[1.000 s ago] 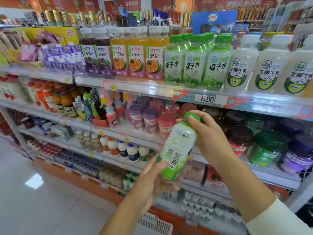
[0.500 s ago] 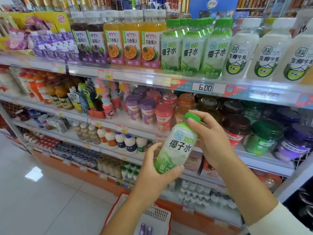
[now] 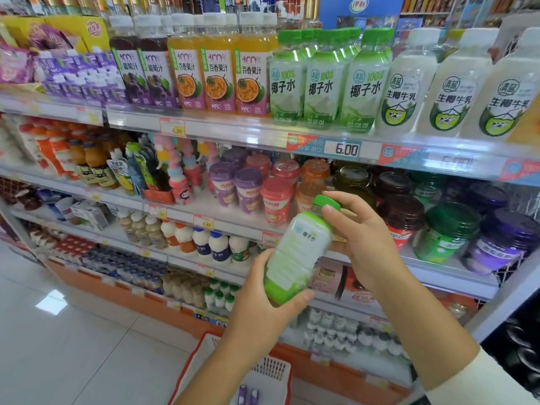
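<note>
A coconut water bottle (image 3: 298, 252) with a green cap and a green-and-white label is tilted in front of the store shelves, cap up and to the right. My left hand (image 3: 263, 302) cups and grips its base from below. My right hand (image 3: 359, 238) grips its neck and shoulder just under the cap, fingers curled round it. The label's back side with small print faces me. More bottles of the same drink (image 3: 324, 80) stand in a row on the top shelf above.
A red shopping basket (image 3: 268, 372) with white mesh sits on the floor below my arms, with two small purple cartons in it. Shelves (image 3: 263, 133) full of juice bottles, milk bottles, cups and jars fill the view ahead. White tiled floor (image 3: 58, 331) lies at left.
The bottle has been turned in my hands: half a second ago its front label faced me, now the back does. The view dipped, showing more of the basket.
</note>
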Demonstrator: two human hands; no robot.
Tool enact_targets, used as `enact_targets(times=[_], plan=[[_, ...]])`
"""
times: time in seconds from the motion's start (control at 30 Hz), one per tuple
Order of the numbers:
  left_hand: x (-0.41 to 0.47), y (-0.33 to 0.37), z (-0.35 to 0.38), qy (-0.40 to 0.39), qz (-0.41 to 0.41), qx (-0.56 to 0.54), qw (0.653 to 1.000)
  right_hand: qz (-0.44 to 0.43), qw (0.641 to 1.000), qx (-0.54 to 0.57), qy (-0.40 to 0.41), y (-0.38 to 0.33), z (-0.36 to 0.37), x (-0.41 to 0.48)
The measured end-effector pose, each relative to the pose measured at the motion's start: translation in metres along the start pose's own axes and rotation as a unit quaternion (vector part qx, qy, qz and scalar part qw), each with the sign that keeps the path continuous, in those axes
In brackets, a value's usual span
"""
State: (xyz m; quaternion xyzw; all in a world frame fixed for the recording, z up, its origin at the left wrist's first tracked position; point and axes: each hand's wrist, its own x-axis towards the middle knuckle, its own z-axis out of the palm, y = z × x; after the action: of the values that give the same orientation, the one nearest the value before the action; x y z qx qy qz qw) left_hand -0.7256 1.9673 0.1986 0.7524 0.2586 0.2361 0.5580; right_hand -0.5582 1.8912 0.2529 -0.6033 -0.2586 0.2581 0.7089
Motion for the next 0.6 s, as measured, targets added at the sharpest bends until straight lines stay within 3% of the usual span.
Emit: enact_targets(times=[0.17, 0.23, 0.3, 0.43, 0.6], plan=[[0.014, -0.009, -0.009, -0.096, -0.098, -0.159, 0.978, 0.021, 0.994, 0.105, -0.023, 0.002, -0.006, 0.001], [0.016, -0.009, -0.007, -0.127, -0.108, -0.175, 0.970, 0.025, 0.991, 0.124, -0.040, 0.003, -0.006, 0.001], [0.015, -0.008, -0.002, -0.106, -0.077, -0.112, 0.985, 0.026, 0.991, 0.120, -0.044, 0.004, -0.005, 0.001], [0.012, -0.005, 0.005, 0.003, -0.020, -0.015, 1.000, -0.018, 1.000, -0.013, 0.006, 0.005, -0.003, 0.000], [0.011, -0.010, 0.010, 0.018, -0.003, 0.032, 0.999, -0.021, 0.999, -0.001, 0.030, 0.009, -0.006, -0.001]])
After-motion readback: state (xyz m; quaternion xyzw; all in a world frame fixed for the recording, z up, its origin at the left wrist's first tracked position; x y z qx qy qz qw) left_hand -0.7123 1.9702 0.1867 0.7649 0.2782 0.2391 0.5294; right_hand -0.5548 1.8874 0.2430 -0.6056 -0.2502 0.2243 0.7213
